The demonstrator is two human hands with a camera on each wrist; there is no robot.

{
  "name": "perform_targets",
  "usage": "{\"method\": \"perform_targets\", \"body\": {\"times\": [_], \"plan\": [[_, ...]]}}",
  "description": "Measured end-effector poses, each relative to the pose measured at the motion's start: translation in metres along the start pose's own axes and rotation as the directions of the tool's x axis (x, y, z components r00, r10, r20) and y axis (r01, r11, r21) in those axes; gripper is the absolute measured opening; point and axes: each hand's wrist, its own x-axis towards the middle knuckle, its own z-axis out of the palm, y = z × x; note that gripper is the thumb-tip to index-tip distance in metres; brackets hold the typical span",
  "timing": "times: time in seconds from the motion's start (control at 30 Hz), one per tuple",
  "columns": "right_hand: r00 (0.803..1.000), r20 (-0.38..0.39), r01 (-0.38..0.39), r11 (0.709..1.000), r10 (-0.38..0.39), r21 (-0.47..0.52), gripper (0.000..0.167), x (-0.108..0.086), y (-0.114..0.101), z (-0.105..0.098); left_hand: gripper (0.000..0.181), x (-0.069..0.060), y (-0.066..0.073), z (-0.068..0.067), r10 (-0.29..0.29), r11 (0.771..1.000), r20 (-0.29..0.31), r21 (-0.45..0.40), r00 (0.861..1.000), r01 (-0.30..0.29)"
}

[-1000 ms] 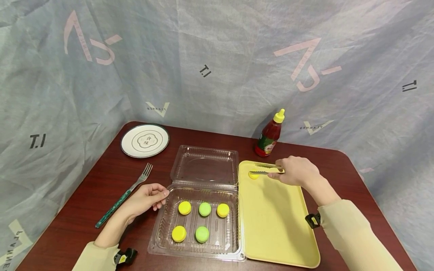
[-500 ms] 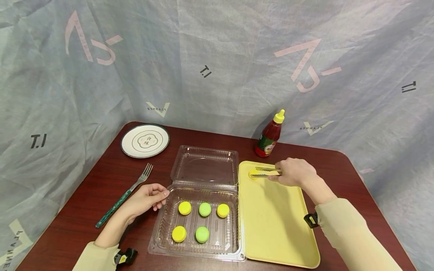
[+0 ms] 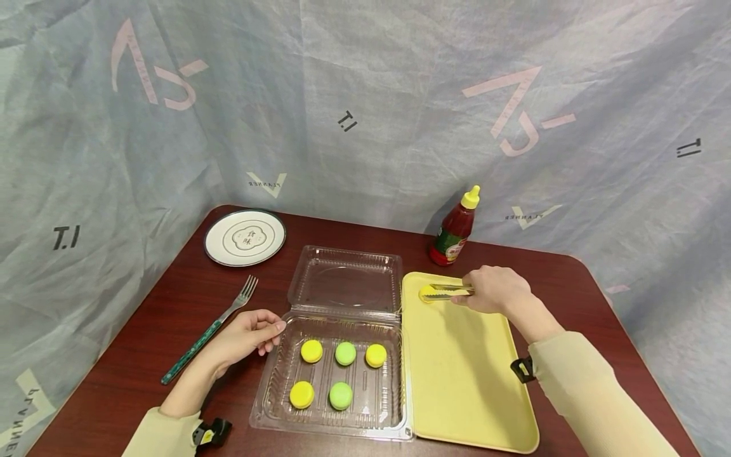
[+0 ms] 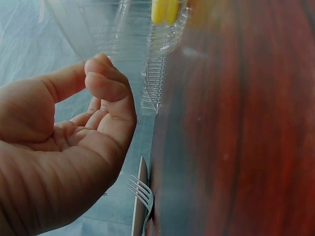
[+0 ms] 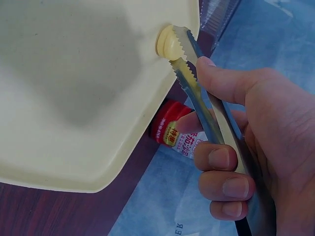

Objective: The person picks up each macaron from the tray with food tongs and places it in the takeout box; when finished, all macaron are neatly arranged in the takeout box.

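Observation:
My left hand (image 3: 251,333) pinches the back left rim of a clear plastic clamshell container (image 3: 337,430) between thumb and index finger. The container lies open, its lid (image 3: 348,279) folded back. In its base sit yellow macarons (image 3: 311,351) and green macarons (image 3: 341,395) in two rows. Over the back of the yellow tray (image 3: 468,381), my right hand (image 3: 497,289) grips metal tongs (image 5: 202,105). The serrated tips of the tongs lie at either side of a single yellow macaron (image 5: 167,43) at the tray's back left corner; whether both tips touch it I cannot tell.
Behind the tray stands a ketchup bottle (image 3: 454,231) with a yellow cap. A white plate (image 3: 219,244) lies at the back left, and a green-handled fork (image 3: 200,343) is left of my left hand. Grey cloth (image 3: 365,127) hangs behind the dark red table (image 3: 131,330).
The right hand has shifted slightly, and the tongs' tips have come down around the yellow macaron and drawn closer together. My left hand has stayed at the container rim.

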Motion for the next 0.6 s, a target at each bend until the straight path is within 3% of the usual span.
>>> {"method": "perform_targets", "body": {"times": [0.6], "plan": [[1.0, 0.008, -0.006, 1.0, 0.006, 0.003, 0.034, -0.0005, 0.0023, -0.0049, 0.024, 0.001, -0.0012, 0.0009, -0.001, 1.0, 0.0, -0.006, 1.0, 0.001]]}}
